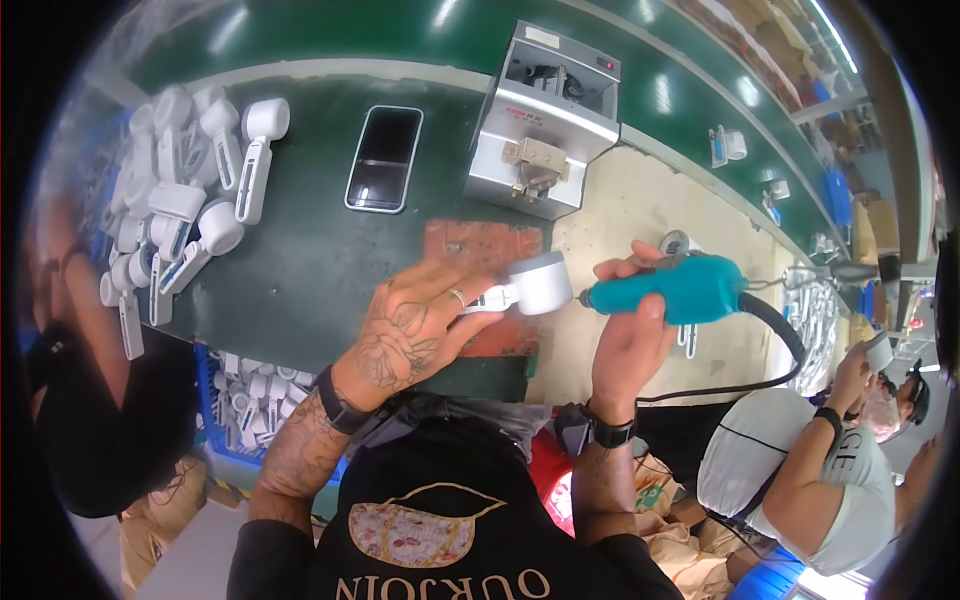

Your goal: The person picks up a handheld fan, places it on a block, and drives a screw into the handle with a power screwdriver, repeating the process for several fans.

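Note:
My left hand (410, 325) is closed on the flat handle of a white plastic piece with a round, cup-like head (541, 283). In my right hand (635, 350) lies a teal electric screwdriver (690, 288), held sideways with fingers and thumb around its body. Its tip points left at the round head, close to its right side; whether the two touch I cannot tell. A black cord (795, 340) runs from the tool's rear end and loops back below it. Beneath the held piece lies a worn red-brown board (478, 240).
Many similar white pieces (180, 200) are heaped on the bench's left. A phone (383, 160) and a grey machine (545, 135) stand farther back. A blue crate (207, 385) of white pieces sits below the bench edge. People (800, 470) are close on both sides.

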Demonstrator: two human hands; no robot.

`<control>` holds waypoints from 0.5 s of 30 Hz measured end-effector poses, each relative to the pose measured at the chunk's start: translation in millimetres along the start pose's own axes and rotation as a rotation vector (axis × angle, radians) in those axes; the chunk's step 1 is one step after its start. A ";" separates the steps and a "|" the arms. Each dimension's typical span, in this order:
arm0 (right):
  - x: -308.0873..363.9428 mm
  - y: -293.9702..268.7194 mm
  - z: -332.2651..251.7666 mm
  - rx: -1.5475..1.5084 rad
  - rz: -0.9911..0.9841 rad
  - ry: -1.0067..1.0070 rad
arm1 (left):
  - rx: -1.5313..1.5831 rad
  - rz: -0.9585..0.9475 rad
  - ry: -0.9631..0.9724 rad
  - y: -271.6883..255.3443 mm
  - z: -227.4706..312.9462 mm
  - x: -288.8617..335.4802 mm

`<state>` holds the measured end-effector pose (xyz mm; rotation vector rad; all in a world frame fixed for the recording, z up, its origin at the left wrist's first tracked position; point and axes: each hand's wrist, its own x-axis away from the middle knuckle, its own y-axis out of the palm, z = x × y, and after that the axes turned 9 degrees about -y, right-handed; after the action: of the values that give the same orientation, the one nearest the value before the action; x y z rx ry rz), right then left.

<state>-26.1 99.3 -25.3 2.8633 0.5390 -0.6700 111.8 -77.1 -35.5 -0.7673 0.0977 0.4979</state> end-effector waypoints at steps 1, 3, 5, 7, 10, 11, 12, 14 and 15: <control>-0.2 -6.0 -3.2 -0.007 -0.028 0.016 | -0.001 -0.007 0.019 1.4 -2.3 -0.4; 1.3 -4.2 -5.7 0.012 0.068 -0.026 | 0.006 -0.012 0.042 4.4 -3.6 -3.0; 8.3 -13.6 -6.1 0.028 0.064 -0.010 | 0.001 -0.030 0.061 8.2 -5.2 -6.0; 11.8 -15.0 -11.4 0.095 0.121 0.016 | 0.038 -0.038 0.108 11.4 -6.1 -8.3; 10.6 -14.2 -34.5 -0.029 0.124 -0.041 | 0.070 -0.061 0.189 20.6 -4.0 -12.6; 9.9 -5.7 -41.4 -0.030 0.127 -0.036 | 0.061 -0.077 0.229 23.1 -3.0 -13.6; 9.5 2.4 -46.2 -0.025 0.124 -0.034 | 0.066 -0.077 0.225 26.5 -3.2 -13.5; 7.7 17.4 -48.5 -0.131 -0.005 -0.038 | 0.084 -0.057 0.236 33.4 -6.3 -16.4; 8.3 21.8 -42.9 -0.180 -0.031 -0.013 | 0.086 -0.054 0.237 33.2 -7.5 -18.4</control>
<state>6.2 91.4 10.5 2.6867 0.6095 -0.6110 80.9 -69.3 -57.4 -0.7408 0.3157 0.3474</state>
